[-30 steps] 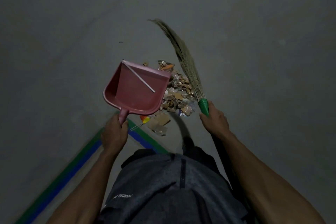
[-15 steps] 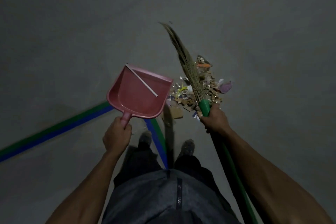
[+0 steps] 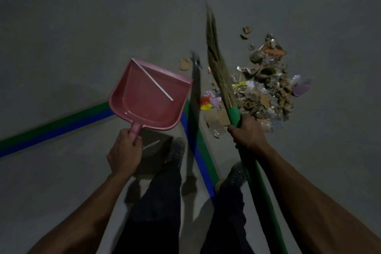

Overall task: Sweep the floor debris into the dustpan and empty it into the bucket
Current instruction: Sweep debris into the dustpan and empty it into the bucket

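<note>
A pink dustpan [image 3: 148, 97] hangs above the floor, its mouth pointing away from me, a thin white stick lying across its inside. My left hand [image 3: 124, 151] grips its short handle. My right hand [image 3: 248, 133] grips the green handle of a grass broom [image 3: 218, 70], whose bristles point up and away, left of the debris pile [image 3: 266, 90]. The pile of brown scraps, wrappers and plastic bits lies on the grey floor to the right of the dustpan. No bucket is in view.
Green and blue tape lines [image 3: 61, 125] run across the grey floor and meet near my feet [image 3: 175, 152]. A few loose scraps [image 3: 184, 64] lie apart from the pile, beyond the dustpan. My legs fill the lower middle.
The view has swung left, so the pile now sits further right of the dustpan. The broom bristles stand more upright, beside the pile's left edge. Both grips are unchanged.
</note>
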A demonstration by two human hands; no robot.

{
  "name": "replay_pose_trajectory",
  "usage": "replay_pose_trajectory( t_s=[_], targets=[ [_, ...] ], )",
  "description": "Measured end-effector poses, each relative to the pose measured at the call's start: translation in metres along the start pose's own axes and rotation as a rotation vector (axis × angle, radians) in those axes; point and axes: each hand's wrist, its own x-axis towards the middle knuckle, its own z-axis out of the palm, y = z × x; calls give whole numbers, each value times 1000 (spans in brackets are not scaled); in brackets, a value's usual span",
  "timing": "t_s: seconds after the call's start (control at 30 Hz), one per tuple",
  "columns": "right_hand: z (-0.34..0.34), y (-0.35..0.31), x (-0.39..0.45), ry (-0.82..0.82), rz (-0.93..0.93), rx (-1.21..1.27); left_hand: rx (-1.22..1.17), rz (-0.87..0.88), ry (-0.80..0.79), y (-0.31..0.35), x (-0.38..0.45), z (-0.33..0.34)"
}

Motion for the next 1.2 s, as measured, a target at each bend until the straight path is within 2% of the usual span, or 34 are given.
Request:
replay_pose_trajectory(
  t_s=[0.17,0.33,0.47,0.73,0.87,0.93,1.2],
  targets=[
    [77,-19,65,-19,-78,-19,-8,-13,-4,-34,62,45],
    [152,-21,109,-150,-91,54,18,-32,3,-56,108,87],
    [188,-13,128,-216,75,343,2,-35,-14,-62,130,112],
    [157,39,118,-34,392,791,-14,18,-72,-47,134,127],
    [128,61,90,78,321,711,2,85,-66,-32,128,121],
    [123,65,73,80,254,633,17,110,-60,-25,126,116],
    [154,93,53,-163,161,262,68,169,-64,-3,119,120]
  ],
)
